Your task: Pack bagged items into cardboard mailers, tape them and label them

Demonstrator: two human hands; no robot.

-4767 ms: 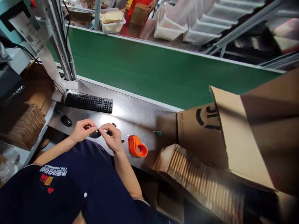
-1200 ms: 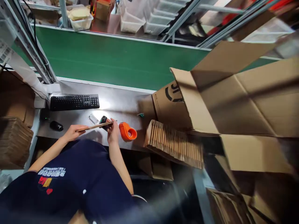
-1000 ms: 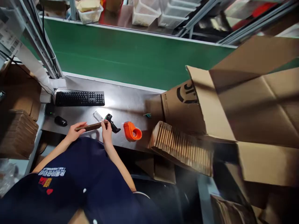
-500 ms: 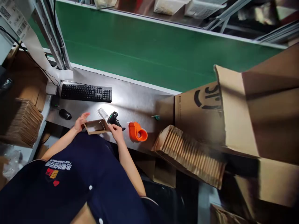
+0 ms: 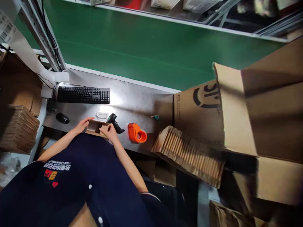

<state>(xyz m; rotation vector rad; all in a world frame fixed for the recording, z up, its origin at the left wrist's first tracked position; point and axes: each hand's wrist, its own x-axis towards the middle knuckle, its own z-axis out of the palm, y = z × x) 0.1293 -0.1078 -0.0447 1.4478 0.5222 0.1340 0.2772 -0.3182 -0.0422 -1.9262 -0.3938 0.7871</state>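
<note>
A small open cardboard box [image 5: 93, 133] is at the table's front edge, close against my body. My left hand [image 5: 82, 125] holds its left side, fingers along the far left corner. My right hand [image 5: 110, 132] pinches a cardboard flap [image 5: 103, 128] at the box's right end, the fingers closed. Just behind the box lies a clear plastic packet [image 5: 101, 116] with something pale in it. A black barcode scanner [image 5: 114, 123] rests by my right hand, and an orange tape dispenser [image 5: 136, 133] stands farther right.
A black keyboard [image 5: 83, 95] and mouse [image 5: 62, 118] are on the metal table [image 5: 134, 101]. On the right stand a big open carton [image 5: 201, 116] and a row of folded cardboard [image 5: 189, 154]. Behind runs a green conveyor belt [image 5: 132, 47]. Flat cartons [image 5: 21, 129] are stacked left.
My left hand has closed in on the box's left side. My right hand has moved inward with the flap at the right end. The view has shifted slightly.
</note>
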